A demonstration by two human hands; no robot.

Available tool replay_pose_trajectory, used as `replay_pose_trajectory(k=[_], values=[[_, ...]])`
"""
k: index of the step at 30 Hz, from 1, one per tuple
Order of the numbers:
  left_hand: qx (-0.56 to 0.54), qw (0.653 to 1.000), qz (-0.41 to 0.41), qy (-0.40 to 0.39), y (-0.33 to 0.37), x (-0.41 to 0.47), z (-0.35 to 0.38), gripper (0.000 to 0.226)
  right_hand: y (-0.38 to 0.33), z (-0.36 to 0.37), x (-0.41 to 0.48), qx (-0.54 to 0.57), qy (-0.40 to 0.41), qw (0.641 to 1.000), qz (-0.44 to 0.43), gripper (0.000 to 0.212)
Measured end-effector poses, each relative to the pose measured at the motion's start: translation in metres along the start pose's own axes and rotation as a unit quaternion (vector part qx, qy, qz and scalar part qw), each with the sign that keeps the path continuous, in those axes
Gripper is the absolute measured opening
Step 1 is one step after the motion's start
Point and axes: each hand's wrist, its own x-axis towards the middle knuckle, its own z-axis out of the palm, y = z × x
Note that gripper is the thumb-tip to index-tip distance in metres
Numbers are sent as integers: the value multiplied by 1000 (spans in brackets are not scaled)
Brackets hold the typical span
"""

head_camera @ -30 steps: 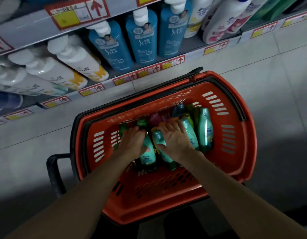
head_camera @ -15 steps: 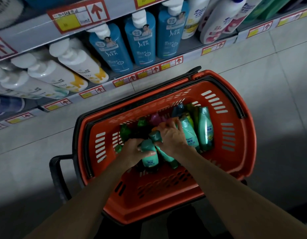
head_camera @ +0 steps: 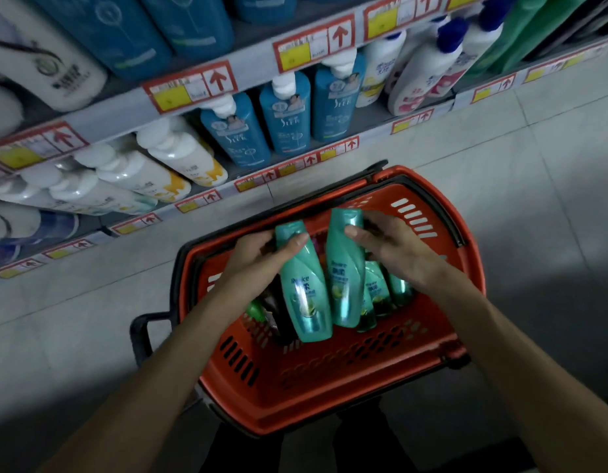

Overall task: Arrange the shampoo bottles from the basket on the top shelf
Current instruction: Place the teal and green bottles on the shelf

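**Left hand (head_camera: 258, 257) and right hand (head_camera: 394, 254) each holding 1 shampoo bottle above the basket (head_camera: 330, 387)**

Left hand is wrapping fingers and thumb round the narrow end of the left teal bottle (head_camera: 306, 291); right hand is clamping the right teal bottle (head_camera: 343, 271) likewise. Both are hanging just beside each other over the basket, where spare bottles (head_camera: 377, 288) are lying. Recommended: raise both until their wide ends are clearing the rim and the black handle (head_camera: 442, 208). Shelf edges (head_camera: 295, 163) are projecting toward the basket; the top shelf is lying out of view. Open floor (head_camera: 551, 199) is offering room on the right.
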Motion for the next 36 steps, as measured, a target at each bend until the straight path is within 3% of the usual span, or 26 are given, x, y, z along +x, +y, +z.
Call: replay_pose_trajectory(k=[7,12,17,23,30,36], values=[[14,997,70,16,103,-19,-13,21,-70,-26,-46,129,37,991,-28,14],[-6,994,112,-9,173,-49,-17,36,-128,-48,-87,145,41,986,-64,22],[-42,988,145,-35,254,-84,-23,21,-197,-70,-131,175,63,977,-105,30],[-3,976,216,-6,358,-143,-48,36,-292,-95,-189,164,94,968,-167,28],[-38,957,286,-2,465,-235,-82,26,-407,-116,-274,182,77,951,-238,25],[-47,941,336,20,542,-321,-114,36,-500,-115,-347,150,101,929,-324,23]])
